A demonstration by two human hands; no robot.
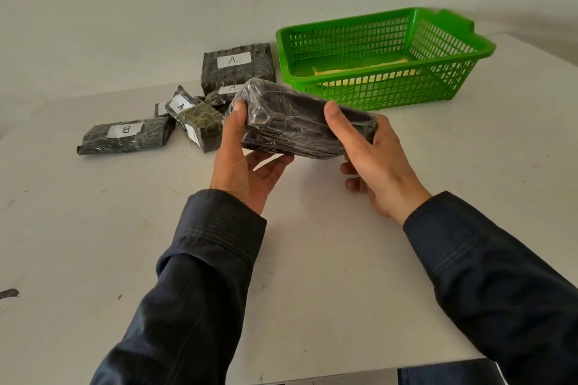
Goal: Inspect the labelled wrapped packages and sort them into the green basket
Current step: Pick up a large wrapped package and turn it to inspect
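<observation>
I hold a dark package (294,122) wrapped in clear film above the table, tilted, with no label showing on the sides I see. My left hand (247,159) grips its left end, thumb on top and fingers beneath. My right hand (375,159) grips its right end the same way. The green basket (387,84) stands just behind it at the back right, with a flat yellow thing (359,70) on its floor. Several more wrapped packages lie at the back left: a large one labelled A (237,67), a long one labelled B (125,136), and smaller ones (200,125) heaped between them.
The white table (312,259) meets a pale wall close behind the basket and packages. Its near edge runs across the bottom right of the view. A small dark scrap (9,293) lies near the left edge.
</observation>
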